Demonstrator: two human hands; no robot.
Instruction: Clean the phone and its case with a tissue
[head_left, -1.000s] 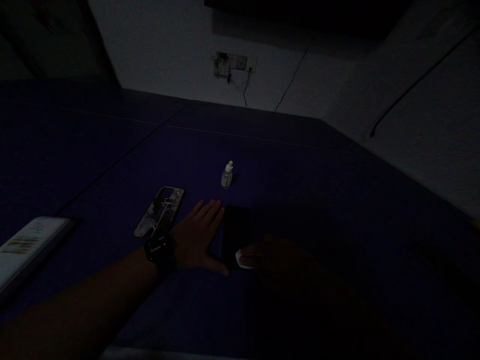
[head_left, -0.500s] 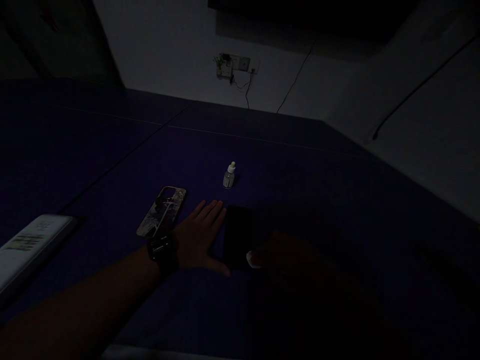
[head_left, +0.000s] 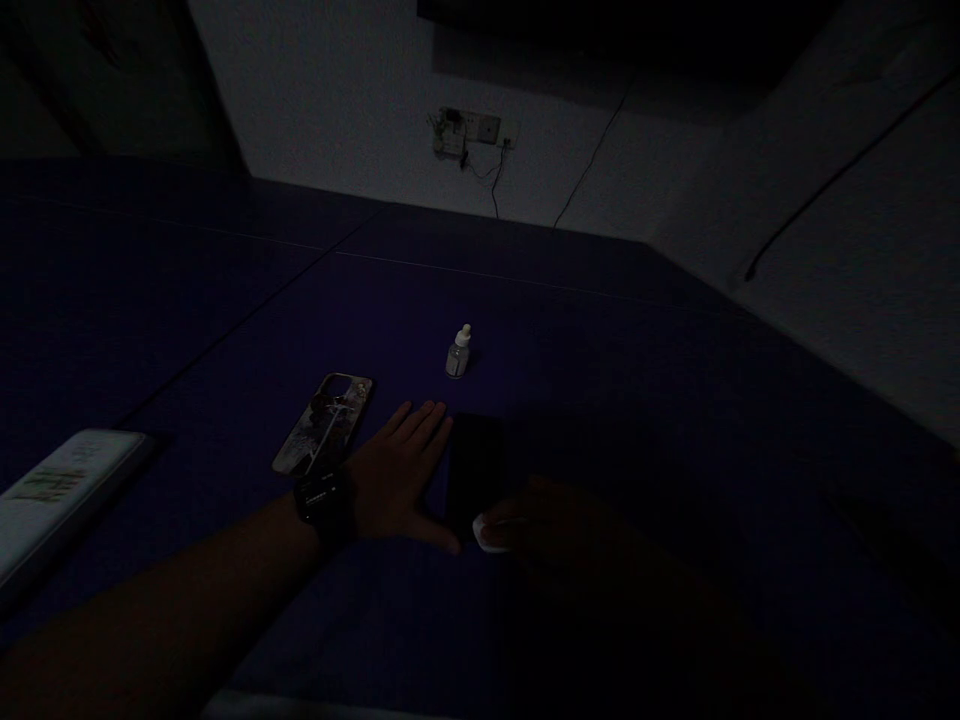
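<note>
In dim light a black phone-shaped slab (head_left: 474,465) lies flat on the dark blue surface. My left hand (head_left: 397,480), a black watch on its wrist, rests flat with spread fingers along the slab's left side. My right hand (head_left: 536,515), mostly lost in shadow, pinches a small white pad (head_left: 490,535) at the slab's lower right corner. A patterned phone case (head_left: 324,425) lies left of my left hand. Beyond the fingertips stands a small clear dropper bottle (head_left: 457,355) with a white cap.
A white box-like item (head_left: 67,490) with markings lies at the left. Sockets with plugs and cables (head_left: 469,130) are on the far wall, below a dark panel (head_left: 622,35). Another cable (head_left: 847,170) hangs along the right wall.
My right hand has moved slightly left and toward me with the white pad, which shows more now. My left hand and the other things stay where they were.
</note>
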